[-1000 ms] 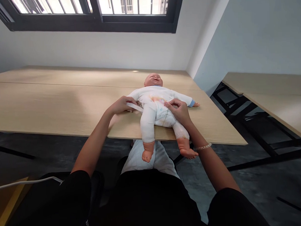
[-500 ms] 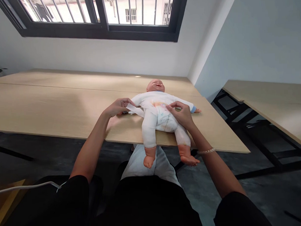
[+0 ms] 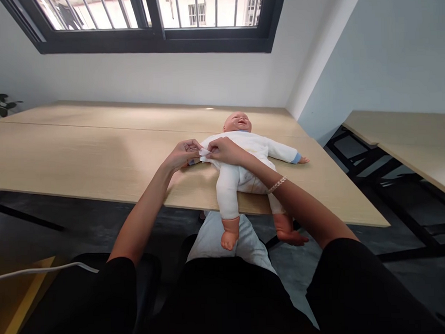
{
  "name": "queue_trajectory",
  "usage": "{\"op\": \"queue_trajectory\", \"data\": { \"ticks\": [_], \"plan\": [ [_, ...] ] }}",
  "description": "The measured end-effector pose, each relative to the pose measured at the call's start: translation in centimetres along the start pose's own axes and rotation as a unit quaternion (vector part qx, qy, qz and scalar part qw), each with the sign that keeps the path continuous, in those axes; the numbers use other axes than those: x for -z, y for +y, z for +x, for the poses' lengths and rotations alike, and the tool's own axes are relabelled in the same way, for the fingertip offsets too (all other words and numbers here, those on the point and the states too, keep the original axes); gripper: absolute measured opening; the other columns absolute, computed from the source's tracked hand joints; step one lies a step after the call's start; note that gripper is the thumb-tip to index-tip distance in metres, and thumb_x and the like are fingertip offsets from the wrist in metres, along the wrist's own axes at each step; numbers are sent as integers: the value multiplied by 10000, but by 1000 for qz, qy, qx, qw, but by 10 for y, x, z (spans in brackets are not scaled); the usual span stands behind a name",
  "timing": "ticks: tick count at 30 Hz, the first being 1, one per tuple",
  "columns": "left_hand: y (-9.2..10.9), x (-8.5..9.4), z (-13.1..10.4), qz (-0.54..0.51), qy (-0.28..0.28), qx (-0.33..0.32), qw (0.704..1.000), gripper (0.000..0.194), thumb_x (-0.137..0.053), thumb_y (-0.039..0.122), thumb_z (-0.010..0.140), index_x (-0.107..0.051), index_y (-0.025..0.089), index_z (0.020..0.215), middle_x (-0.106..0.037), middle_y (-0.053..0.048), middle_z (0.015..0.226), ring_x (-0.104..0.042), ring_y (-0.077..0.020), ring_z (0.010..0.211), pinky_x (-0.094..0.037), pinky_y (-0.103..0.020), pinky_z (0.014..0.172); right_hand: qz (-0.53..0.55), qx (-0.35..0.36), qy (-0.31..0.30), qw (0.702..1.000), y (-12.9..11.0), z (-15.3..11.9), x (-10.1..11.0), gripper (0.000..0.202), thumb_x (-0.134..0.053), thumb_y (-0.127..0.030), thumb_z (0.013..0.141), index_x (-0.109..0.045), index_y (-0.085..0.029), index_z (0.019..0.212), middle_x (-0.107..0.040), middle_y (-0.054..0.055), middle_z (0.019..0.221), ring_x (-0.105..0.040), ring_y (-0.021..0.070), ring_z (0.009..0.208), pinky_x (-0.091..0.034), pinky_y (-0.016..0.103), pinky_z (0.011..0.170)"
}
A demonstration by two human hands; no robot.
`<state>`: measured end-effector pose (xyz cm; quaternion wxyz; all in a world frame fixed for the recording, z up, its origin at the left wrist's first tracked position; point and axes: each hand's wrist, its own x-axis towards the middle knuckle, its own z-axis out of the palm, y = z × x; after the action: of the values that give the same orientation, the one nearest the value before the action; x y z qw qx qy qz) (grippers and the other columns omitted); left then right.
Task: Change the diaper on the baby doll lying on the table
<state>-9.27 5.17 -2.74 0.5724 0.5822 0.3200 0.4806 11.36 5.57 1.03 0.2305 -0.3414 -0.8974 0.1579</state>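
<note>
A pale wooden desk [image 3: 98,156] bears a doll [image 3: 228,186] in white, lying face up, feet overhanging the edge. At its side, my left hand [image 3: 183,154] and right hand [image 3: 222,151] nearly meet, fingers pinched on a white strip [image 3: 203,155].

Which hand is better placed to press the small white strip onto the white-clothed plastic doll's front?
Right hand, probably: it lies over the doll, fingers at the strip; the left hand is beside the doll.
</note>
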Motion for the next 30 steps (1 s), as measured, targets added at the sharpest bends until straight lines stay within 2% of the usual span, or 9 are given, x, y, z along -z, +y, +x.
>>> {"op": "queue_trajectory", "data": {
  "ticks": [3, 7, 9, 13, 19, 25, 30],
  "plan": [
    [0, -2, 0, -6, -9, 0, 1000, 490, -995, 342, 555, -665, 126, 844, -710, -29, 807, -678, -120, 738, -541, -212, 677, 58, -7, 30, 998, 5, -2, -1, 163, -668, -216, 841, -654, -144, 696, -651, 0, 688, -521, 133, 663, -336, 268, 637],
    [-3, -6, -2, 7, -50, 20, 999, 547, -997, 258, 558, -635, 140, 950, -730, -36, 893, -714, -158, 837, -598, -281, 785, 123, -30, 68, 990, 8, -5, 0, 172, -650, -255, 807, -633, -164, 663, -626, -16, 653, -508, 132, 653, -337, 268, 626],
    [-6, -6, -2, 10, -46, 30, 998, 528, -990, 287, 587, -614, 136, 926, -734, -43, 852, -726, -166, 807, -606, -303, 789, 152, -43, 79, 984, 8, -5, 0, 191, -647, -277, 797, -619, -166, 644, -620, -13, 646, -502, 129, 642, -346, 269, 625],
    [-9, -5, -1, -2, -4, 32, 999, 495, -971, 386, 635, -615, 122, 857, -740, -66, 770, -727, -169, 721, -603, -308, 736, 199, -46, 90, 975, 8, -6, -2, 255, -634, -346, 797, -594, -166, 621, -608, -6, 636, -484, 120, 619, -344, 266, 607],
    [-11, -7, 1, -60, -25, 35, 997, 447, -983, 271, 613, -630, 117, 840, -736, -43, 854, -733, -166, 853, -602, -357, 903, 200, -54, 90, 974, 5, -7, -2, 295, -640, -408, 770, -579, -165, 613, -566, -13, 608, -448, 113, 604, -317, 265, 591],
    [-13, -10, 1, -56, -27, 43, 997, 486, -980, 217, 592, -583, 139, 860, -719, -10, 881, -713, -139, 836, -605, -339, 875, 179, -61, 67, 980, 3, -7, -1, 251, -614, -343, 790, -556, -170, 617, -532, -26, 606, -432, 114, 615, -307, 265, 607],
    [-9, -9, 1, -50, 3, 27, 998, 493, -960, 184, 576, -577, 148, 884, -703, -3, 848, -699, -143, 831, -610, -344, 849, 146, -86, 95, 981, 3, -6, -1, 210, -589, -220, 812, -471, -199, 640, -487, -36, 614, -428, 125, 622, -312, 272, 620]
  ]
}}
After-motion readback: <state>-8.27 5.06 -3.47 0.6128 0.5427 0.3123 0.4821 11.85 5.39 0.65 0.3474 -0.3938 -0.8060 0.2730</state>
